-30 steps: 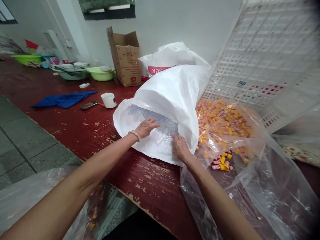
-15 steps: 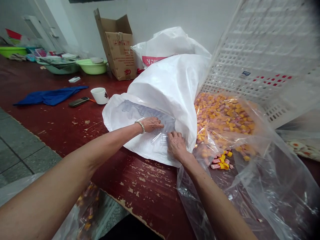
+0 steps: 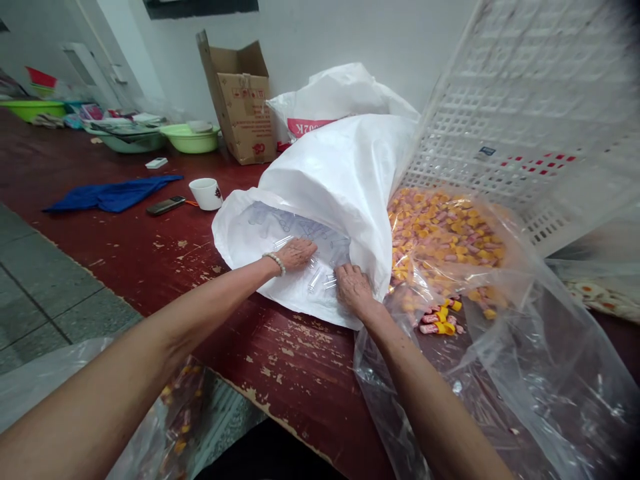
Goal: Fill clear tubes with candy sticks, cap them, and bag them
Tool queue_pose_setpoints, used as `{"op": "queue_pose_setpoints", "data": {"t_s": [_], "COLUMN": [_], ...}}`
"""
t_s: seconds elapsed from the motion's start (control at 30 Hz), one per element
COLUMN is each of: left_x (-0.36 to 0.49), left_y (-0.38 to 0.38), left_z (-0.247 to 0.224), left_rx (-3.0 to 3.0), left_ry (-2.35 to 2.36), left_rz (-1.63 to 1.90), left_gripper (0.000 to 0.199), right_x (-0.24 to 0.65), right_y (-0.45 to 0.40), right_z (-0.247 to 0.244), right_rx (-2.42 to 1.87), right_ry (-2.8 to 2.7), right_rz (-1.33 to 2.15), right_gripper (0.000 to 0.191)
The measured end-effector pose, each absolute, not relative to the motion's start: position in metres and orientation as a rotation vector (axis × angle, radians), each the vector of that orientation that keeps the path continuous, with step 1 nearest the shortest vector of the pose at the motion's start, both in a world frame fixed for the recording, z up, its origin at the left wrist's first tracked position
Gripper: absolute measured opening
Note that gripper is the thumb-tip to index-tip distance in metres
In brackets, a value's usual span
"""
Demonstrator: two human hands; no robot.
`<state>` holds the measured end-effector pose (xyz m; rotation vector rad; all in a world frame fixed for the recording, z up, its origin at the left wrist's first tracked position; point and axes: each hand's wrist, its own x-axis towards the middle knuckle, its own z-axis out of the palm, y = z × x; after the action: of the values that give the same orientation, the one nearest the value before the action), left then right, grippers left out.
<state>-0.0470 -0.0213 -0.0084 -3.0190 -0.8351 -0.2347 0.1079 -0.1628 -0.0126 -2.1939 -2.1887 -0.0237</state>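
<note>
A large white woven sack [image 3: 330, 160] lies on its side with its mouth toward me. Several clear tubes [image 3: 315, 280] are scattered on its inner lining, with more deeper inside. My left hand [image 3: 297, 253], a beaded bracelet at its wrist, is in the sack's mouth over the tubes, fingers bent together; whatever they hold is hidden. My right hand [image 3: 354, 285] rests at the right side of the opening, beside the tubes. Its fingers are curled, tips out of sight, so I cannot make out what is in them.
Right of the sack, yellow-and-pink small pieces [image 3: 445, 227] lie under clear plastic sheeting [image 3: 540, 373], below a tilted white crate [image 3: 480, 120]. To the left are a white cup [image 3: 205, 194], a phone [image 3: 166, 205], a blue cloth [image 3: 115, 194], a cardboard box [image 3: 247, 113] and basins [image 3: 191, 138].
My left hand has drawn back slightly to the left, from beside my right hand, leaving more tubes visible between them. My right hand stays at nearly the same spot. The view has shifted a little.
</note>
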Motion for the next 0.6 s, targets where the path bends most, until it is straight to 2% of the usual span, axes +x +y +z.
{"op": "queue_pose_setpoints", "data": {"t_s": [0.13,0.33,0.4,0.5,0.6], "left_x": [-0.06,-0.078,-0.082,-0.083,-0.081], "left_y": [-0.029,-0.059,-0.075,-0.101,-0.123], "left_z": [-0.006,0.002,0.003,0.0,-0.004], "left_rx": [-3.066,-3.098,-3.312,-3.589,-3.641], "left_ry": [-1.028,-1.366,-1.556,-1.881,-1.93], "left_rz": [-0.433,-0.922,-1.233,-1.845,-2.17], "left_gripper": [0.02,0.012,0.018,0.037,0.052], "right_x": [0.113,0.119,0.114,0.098,0.077], "right_y": [-0.162,-0.164,-0.166,-0.171,-0.177], "right_z": [-0.011,-0.011,-0.01,-0.011,-0.013], "right_rx": [-2.182,-2.13,-2.134,-2.042,-1.844], "right_ry": [-2.184,-2.108,-2.054,-1.887,-1.705], "right_rz": [0.029,0.045,0.028,0.086,0.175], "right_gripper": [0.029,0.028,0.029,0.031,0.031]}}
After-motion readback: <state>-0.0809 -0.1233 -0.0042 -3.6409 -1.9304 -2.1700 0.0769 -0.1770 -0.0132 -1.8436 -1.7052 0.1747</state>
